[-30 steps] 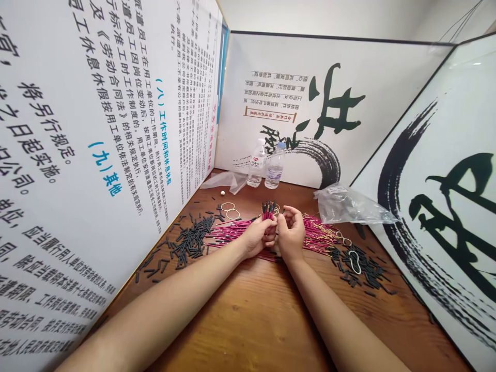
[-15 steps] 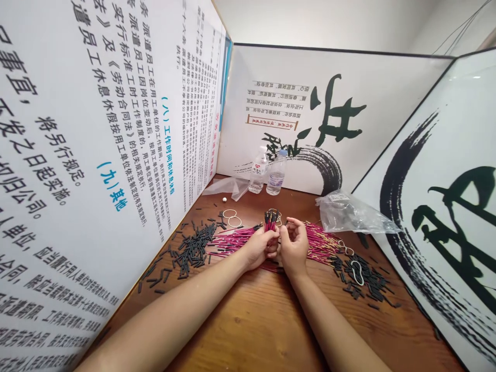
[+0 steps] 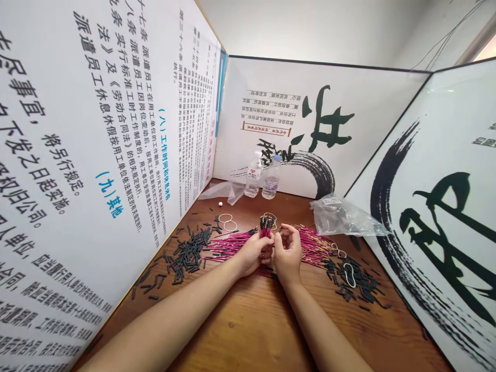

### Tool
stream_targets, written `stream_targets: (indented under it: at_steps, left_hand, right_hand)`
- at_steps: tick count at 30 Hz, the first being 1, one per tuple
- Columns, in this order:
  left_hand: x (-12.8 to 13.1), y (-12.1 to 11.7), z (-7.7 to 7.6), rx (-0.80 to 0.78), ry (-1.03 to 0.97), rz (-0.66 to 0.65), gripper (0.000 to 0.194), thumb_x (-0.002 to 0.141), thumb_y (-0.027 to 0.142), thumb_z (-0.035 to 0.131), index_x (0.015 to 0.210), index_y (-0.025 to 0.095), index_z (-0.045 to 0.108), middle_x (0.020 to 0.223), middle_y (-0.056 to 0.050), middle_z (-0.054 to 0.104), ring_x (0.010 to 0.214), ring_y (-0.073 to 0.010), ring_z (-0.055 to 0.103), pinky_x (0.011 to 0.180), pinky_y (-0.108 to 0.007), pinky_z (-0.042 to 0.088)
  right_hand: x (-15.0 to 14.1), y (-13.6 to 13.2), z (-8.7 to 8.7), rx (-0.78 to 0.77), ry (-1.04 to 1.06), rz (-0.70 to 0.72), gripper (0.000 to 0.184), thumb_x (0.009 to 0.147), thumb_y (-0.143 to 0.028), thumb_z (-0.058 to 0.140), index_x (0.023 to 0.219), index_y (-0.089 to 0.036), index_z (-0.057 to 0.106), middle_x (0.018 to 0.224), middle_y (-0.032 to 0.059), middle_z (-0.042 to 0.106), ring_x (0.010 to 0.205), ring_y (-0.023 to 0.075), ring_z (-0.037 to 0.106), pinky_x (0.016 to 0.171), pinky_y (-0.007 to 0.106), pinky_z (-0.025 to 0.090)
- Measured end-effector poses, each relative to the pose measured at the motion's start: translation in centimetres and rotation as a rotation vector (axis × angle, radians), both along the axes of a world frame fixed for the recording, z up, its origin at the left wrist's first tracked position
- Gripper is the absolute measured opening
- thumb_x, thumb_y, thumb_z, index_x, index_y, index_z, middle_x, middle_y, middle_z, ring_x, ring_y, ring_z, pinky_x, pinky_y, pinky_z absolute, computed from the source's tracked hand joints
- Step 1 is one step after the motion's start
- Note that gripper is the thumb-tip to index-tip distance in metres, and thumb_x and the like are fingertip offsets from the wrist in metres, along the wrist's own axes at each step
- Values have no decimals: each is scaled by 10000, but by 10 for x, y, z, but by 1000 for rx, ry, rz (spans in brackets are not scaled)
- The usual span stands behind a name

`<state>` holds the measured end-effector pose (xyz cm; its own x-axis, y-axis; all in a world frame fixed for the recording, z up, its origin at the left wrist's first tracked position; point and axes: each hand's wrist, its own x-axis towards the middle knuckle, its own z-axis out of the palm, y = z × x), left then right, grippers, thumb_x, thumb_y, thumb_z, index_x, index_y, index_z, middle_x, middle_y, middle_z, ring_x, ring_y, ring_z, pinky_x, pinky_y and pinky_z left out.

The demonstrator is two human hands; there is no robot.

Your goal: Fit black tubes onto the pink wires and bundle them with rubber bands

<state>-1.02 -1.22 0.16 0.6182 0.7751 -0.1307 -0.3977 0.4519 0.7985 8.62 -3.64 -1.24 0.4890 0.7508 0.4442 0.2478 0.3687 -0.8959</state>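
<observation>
A: With the bundle of pink rods (image 3: 265, 227) as landmark, what changes over the last second?

B: Chiefly the viewpoint, which shifts slightly. Both hands and the bundle keep nearly the same arrangement, so the handling appears to stand at the same stage.

A: And from left to right?

B: Left of the bundle: a heap of short black pieces (image 3: 191, 250), then loose pink rods (image 3: 228, 243). At its lower part: the left hand (image 3: 251, 254), closed around it, dark-tipped ends projecting above the grip. Just right of it: the right hand (image 3: 289, 256), fingers curled, a narrow opening inside; whether it grips anything cannot be told. Farther right: more rods (image 3: 314, 249), then a second black heap (image 3: 362, 285), on the table (image 3: 248, 325).
</observation>
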Motion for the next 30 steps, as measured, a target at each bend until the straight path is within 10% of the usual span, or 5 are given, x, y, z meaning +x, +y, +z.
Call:
stream_targets:
  at_steps: [30]
  left_hand:
    - [1, -2, 2, -68, 45, 19, 282, 673, 303, 658, 840, 197, 457, 517, 96, 323, 410, -38, 246, 410, -185, 149]
  right_hand:
    - [-2, -4, -1, -20, 9, 12, 298, 845, -329, 570, 1103, -194, 507, 909, 35, 560, 825, 154, 558, 731, 286, 460]
